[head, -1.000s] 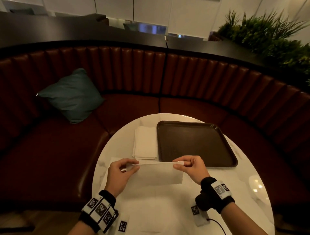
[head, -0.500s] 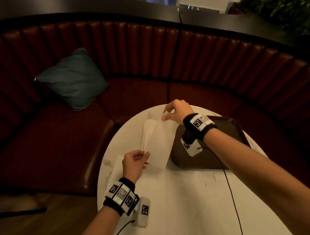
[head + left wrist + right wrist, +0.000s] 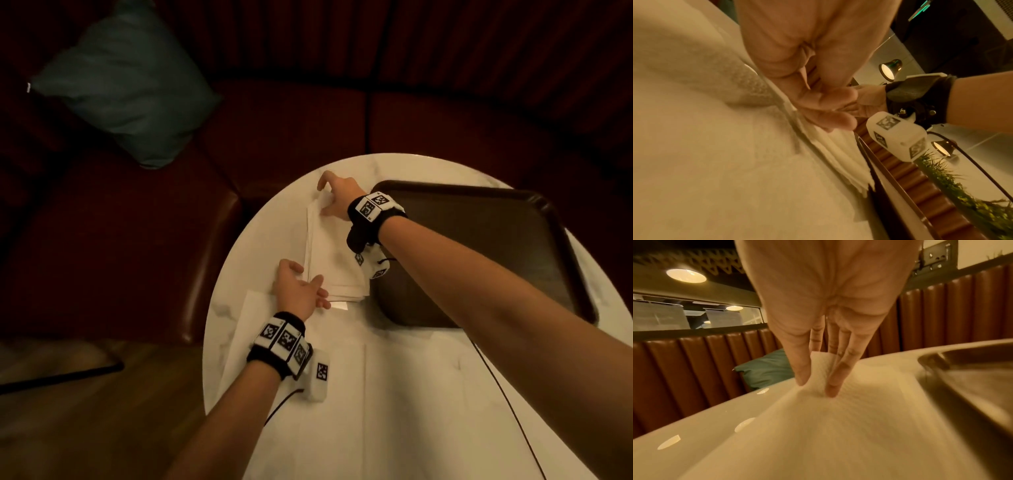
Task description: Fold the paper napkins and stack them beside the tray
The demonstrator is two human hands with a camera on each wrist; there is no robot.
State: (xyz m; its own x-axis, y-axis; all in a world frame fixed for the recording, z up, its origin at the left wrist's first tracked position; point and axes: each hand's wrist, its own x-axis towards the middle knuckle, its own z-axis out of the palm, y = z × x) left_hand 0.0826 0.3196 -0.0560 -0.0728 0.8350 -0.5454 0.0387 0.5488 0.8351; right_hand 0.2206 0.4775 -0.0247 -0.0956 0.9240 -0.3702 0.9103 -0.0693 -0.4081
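White folded paper napkins (image 3: 334, 260) stacked at nine o'clock of the dark brown tray (image 3: 479, 246).
Right hand (image 3: 337, 202) pinches the top napkin's far corner; left hand (image 3: 299, 291) rests relaxed, fingers loose.

The folded napkin (image 3: 334, 253), white and textured, lay flat on top of the stack (image 3: 342, 293) of folded white napkins, its far corner (image 3: 822, 360) lifted and pinched. The stack sat on the white table just left of the tray (image 3: 479, 253), its long side running along the tray's left rim, near touching it. Its layered edges (image 3: 846, 164) showed slightly fanned at the near end. The tray was dark brown, rectangular with rounded corners and a raised rim. Unfolded white sheets (image 3: 394, 394) lay spread flat nearer the person.
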